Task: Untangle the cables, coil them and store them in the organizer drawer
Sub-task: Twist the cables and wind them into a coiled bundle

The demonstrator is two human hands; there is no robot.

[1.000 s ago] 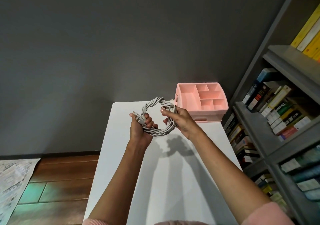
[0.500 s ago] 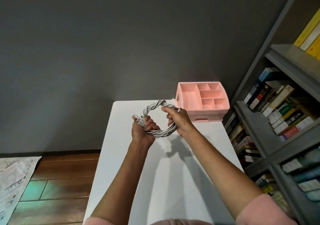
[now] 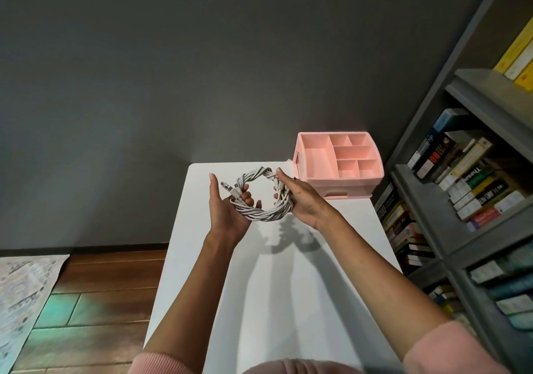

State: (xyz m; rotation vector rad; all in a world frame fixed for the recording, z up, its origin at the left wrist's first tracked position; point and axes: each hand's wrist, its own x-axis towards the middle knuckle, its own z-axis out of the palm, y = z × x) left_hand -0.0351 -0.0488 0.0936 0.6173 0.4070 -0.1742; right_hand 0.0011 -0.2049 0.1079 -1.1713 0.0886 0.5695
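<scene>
1. A coil of white charging cables (image 3: 261, 199), twisted together into a ring, is held above a white table (image 3: 302, 287) between two bare hands
2. The left side of the ring is cradled in the left hand (image 3: 227, 210), palm turned up; the thumb is raised clear of the cables and the fingers (image 3: 248, 199) are curled up through the ring, so the grip is loose rather than clamped
3. Several connector ends (image 3: 230, 189) are seen lying across the left palm
4. The right side of the ring is gripped by the right hand (image 3: 301, 197), whose fingers are wrapped around the bundle and closed on it
5. A pink desk organizer (image 3: 339, 164) is set at the far right corner of the table, just beyond the right hand; its top compartments are seen bare and its lower drawer (image 3: 343, 192) is closed
6. A grey bookshelf (image 3: 450, 172) filled with books is seen to the right of the table
</scene>
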